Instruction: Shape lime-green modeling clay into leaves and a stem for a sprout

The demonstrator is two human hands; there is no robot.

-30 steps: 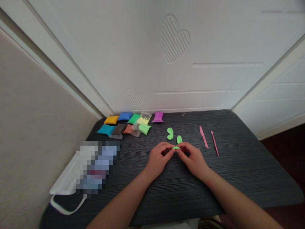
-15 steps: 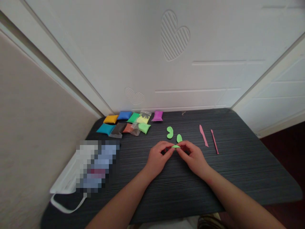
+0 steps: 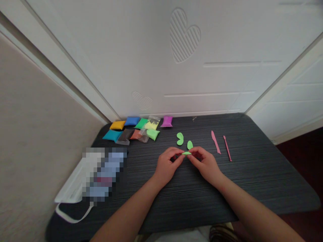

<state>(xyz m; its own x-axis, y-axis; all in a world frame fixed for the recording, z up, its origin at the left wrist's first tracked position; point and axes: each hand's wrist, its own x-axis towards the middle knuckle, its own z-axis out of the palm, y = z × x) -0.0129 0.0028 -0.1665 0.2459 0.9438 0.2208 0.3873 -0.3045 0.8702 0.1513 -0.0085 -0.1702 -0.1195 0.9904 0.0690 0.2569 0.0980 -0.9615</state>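
A small flattened piece of light green modelling clay (image 3: 186, 153) is pinched at its two ends between my hands. My left hand (image 3: 168, 165) grips its left end with thumb and fingertips. On the other end, the thumb and fingers of my right hand (image 3: 205, 165) are closed. Just beyond my fingers lies a green clay oval (image 3: 190, 145), and to its left a curved green clay piece (image 3: 180, 138) with a notch on one side. Both rest on the dark table (image 3: 181, 198).
Packets of coloured clay, among them a teal packet (image 3: 112, 135) and a purple packet (image 3: 167, 121), lie along the back left. A pink plastic knife (image 3: 215, 142) and a thin pink tool (image 3: 227, 148) are at right. A white strap (image 3: 72, 220) and a pixelated object (image 3: 107, 174) lie at left.
The view has shifted very slightly. My fingers have drawn a little apart, and more of the pinched green clay shows between them. The other pieces lie where they were.
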